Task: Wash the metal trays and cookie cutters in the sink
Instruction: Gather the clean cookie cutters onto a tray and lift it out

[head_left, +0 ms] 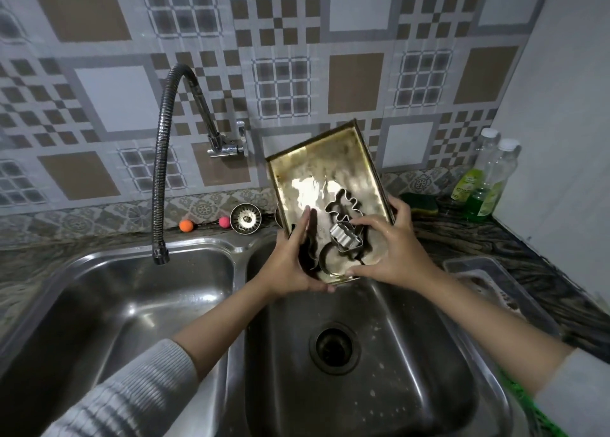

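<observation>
A rectangular metal tray (pixel 317 162) is held tilted above the right sink basin (pixel 396 354), its far end raised toward the wall. Several cookie cutters (pixel 343 212) have slid to its lower end. My left hand (pixel 293 261) grips the tray's lower left corner, fingers straight along the inside. My right hand (pixel 392 252) grips the lower right edge, thumb under the bottom rim and fingers curled over a small scalloped cutter (pixel 346 237).
A flexible faucet (pixel 161 159) hangs over the left basin (pixel 132 304), with no water running. A sink strainer (pixel 246 218), a green sponge (pixel 421 202) and two soap bottles (pixel 485 179) sit on the counter. A grey rack (pixel 488 278) lies to the right.
</observation>
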`<control>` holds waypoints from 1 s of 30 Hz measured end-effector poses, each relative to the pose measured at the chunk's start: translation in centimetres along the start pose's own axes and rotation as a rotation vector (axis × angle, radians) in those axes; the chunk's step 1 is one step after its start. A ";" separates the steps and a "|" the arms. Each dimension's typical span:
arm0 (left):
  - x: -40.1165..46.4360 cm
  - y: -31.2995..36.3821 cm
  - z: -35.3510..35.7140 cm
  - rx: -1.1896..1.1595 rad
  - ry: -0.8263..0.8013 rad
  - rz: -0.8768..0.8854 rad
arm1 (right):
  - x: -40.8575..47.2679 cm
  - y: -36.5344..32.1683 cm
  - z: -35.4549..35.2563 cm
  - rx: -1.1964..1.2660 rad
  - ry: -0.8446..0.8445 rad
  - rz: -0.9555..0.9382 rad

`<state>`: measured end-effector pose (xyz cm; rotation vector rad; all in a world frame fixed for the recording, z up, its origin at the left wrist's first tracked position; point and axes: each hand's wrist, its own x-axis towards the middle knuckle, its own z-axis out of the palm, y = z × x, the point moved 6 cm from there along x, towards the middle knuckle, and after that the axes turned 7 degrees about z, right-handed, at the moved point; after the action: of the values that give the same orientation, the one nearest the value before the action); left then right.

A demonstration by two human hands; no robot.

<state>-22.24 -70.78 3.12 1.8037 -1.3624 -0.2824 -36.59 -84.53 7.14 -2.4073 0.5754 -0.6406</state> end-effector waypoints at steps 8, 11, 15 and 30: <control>-7.0 1.9 1.4 -0.194 0.012 -0.080 | -6.7 1.9 1.9 0.211 -0.070 0.261; -10.8 1.3 2.1 -0.211 0.042 -0.156 | -9.7 2.2 3.9 0.278 -0.155 0.327; -15.6 0.5 2.2 -0.262 0.048 -0.255 | -12.4 0.6 6.4 0.304 -0.236 0.313; -29.9 -6.1 -13.3 -0.329 0.218 -0.405 | -12.6 -16.3 21.2 0.414 -0.381 0.269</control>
<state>-21.31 -37.88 -1.76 1.7564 -0.7432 -0.4790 -30.69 -57.00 -1.80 -1.9480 0.5287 -0.1551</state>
